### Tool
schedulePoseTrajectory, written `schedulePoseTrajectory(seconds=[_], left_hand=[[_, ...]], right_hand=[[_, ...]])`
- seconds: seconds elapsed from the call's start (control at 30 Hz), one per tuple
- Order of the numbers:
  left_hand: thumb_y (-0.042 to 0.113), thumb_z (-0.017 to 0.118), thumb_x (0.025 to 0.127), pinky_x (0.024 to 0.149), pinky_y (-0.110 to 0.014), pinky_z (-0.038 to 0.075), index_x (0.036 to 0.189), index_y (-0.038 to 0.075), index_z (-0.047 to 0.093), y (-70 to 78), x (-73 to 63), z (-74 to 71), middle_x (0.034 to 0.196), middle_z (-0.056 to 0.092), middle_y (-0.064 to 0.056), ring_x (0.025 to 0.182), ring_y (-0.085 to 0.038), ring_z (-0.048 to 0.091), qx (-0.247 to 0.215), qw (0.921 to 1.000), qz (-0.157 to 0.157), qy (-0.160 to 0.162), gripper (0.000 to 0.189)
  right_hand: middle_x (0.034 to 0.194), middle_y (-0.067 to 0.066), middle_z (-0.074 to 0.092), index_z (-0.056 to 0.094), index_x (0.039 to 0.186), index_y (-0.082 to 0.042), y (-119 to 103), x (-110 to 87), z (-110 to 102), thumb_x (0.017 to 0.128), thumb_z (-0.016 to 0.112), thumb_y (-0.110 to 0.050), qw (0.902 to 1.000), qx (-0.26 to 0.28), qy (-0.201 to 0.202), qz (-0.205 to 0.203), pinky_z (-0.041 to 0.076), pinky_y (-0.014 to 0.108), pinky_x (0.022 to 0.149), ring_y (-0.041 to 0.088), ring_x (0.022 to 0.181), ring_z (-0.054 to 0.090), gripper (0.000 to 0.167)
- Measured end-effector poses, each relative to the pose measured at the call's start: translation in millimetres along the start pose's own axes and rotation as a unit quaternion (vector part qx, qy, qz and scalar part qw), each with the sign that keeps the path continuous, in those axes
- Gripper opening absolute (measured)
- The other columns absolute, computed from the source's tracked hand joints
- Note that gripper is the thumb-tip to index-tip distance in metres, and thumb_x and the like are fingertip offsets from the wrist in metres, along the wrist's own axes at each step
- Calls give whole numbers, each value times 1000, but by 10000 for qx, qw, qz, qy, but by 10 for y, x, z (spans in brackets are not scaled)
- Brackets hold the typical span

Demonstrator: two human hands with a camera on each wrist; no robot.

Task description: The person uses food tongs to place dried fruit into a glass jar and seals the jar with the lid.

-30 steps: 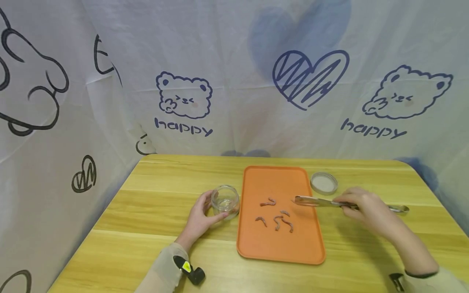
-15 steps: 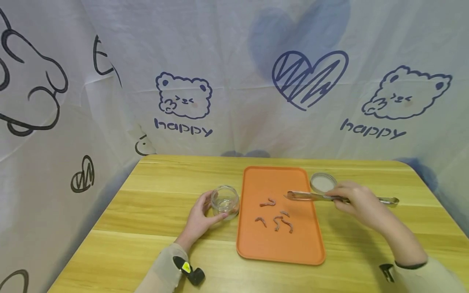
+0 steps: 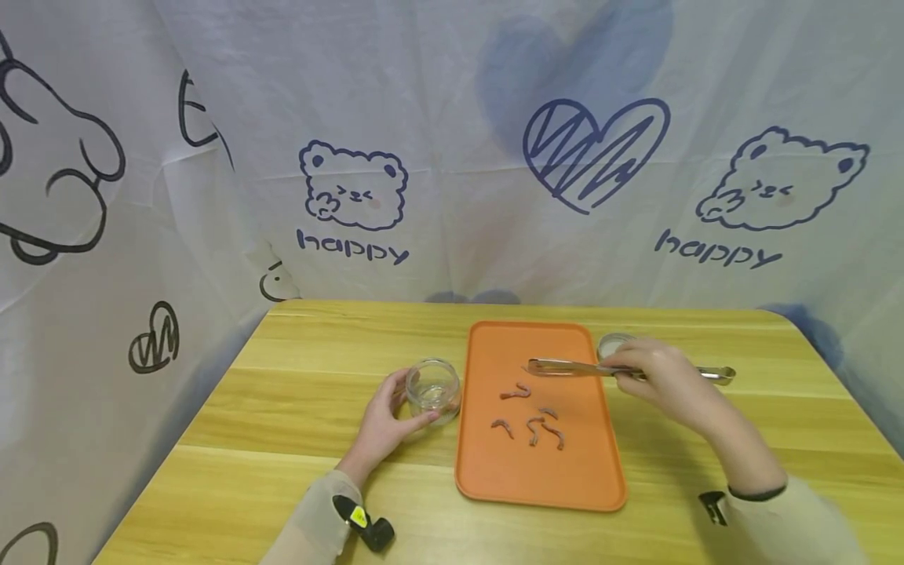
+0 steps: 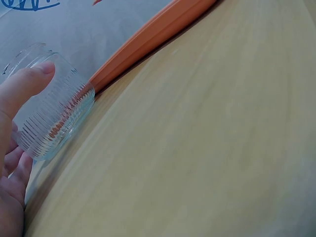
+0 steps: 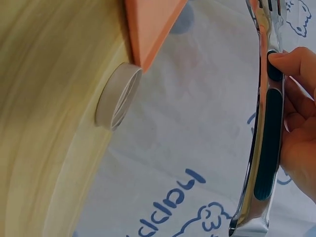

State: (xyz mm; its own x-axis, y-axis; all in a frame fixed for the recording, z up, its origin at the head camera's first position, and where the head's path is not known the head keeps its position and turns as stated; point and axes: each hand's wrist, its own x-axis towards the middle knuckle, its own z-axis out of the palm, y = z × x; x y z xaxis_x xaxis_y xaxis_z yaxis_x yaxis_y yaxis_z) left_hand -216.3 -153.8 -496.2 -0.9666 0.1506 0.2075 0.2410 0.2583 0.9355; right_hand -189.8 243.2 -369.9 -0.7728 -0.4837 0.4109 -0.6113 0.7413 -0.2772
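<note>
My left hand (image 3: 388, 416) holds a small glass jar (image 3: 432, 380) at the tray's left side, thumb in front and fingers behind. Ribbed walls show on the jar (image 4: 59, 108) in the left wrist view. Metal tongs (image 3: 572, 368) with dark green grip inlays lie in my right hand (image 3: 660, 380), thumb pressing one arm. Their tips reach left over the orange tray (image 3: 537, 479), above the brown worm-like pieces; a tiny thin bit shows at the tips. Several of these pieces (image 3: 555, 436) lie curled mid-tray, one (image 3: 503, 427) further left.
A round lid (image 3: 613, 343) sits at the tray's upper right corner, partly covered by my right hand; its pale rim faces the right wrist camera. The wooden table (image 3: 318, 345) ends at a printed cloth (image 3: 452, 220) behind it, with more cloth at left.
My right hand has carried the tongs left and slightly toward the back, their tips passing further over the tray. The left hand and jar have stayed put.
</note>
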Motion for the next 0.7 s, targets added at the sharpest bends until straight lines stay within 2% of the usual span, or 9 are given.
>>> schedulePoseTrajectory(seconds=[0.1, 0.23, 0.4, 0.7], left_hand=[[16, 86, 71, 111, -32, 34, 134, 7, 46, -1, 0, 3, 135, 50, -12, 125, -24, 47, -7, 10000, 9, 2, 75], [15, 86, 71, 111, -31, 34, 134, 7, 47, 2, -1, 3, 135, 50, -12, 125, -23, 47, 14, 10000, 10, 22, 75], [15, 86, 71, 111, -31, 34, 134, 8, 47, -2, -3, -2, 135, 50, -12, 125, -23, 47, 23, 10000, 20, 25, 74], [13, 85, 71, 111, -36, 34, 134, 7, 47, -8, 2, -4, 135, 50, -13, 125, -27, 47, -90, 9999, 93, 12, 74]], right_hand=[[93, 2, 66, 74, 96, -8, -30, 63, 24, 78, 70, 5, 10000, 6, 74, -44, 50, 30, 60, 16, 78, 57, 22], [93, 4, 66, 74, 97, -7, -96, 159, 48, 80, 71, 3, 10000, 21, -31, 67, 53, 34, 64, 20, 82, 59, 19], [93, 6, 67, 74, 99, -5, -207, 285, 94, 81, 71, 1, 9998, 65, -124, 138, 52, 33, 62, 21, 81, 59, 19], [92, 3, 66, 74, 98, -6, -388, 470, 217, 79, 73, 4, 9991, 225, -69, -350, 53, 30, 63, 18, 80, 59, 21]])
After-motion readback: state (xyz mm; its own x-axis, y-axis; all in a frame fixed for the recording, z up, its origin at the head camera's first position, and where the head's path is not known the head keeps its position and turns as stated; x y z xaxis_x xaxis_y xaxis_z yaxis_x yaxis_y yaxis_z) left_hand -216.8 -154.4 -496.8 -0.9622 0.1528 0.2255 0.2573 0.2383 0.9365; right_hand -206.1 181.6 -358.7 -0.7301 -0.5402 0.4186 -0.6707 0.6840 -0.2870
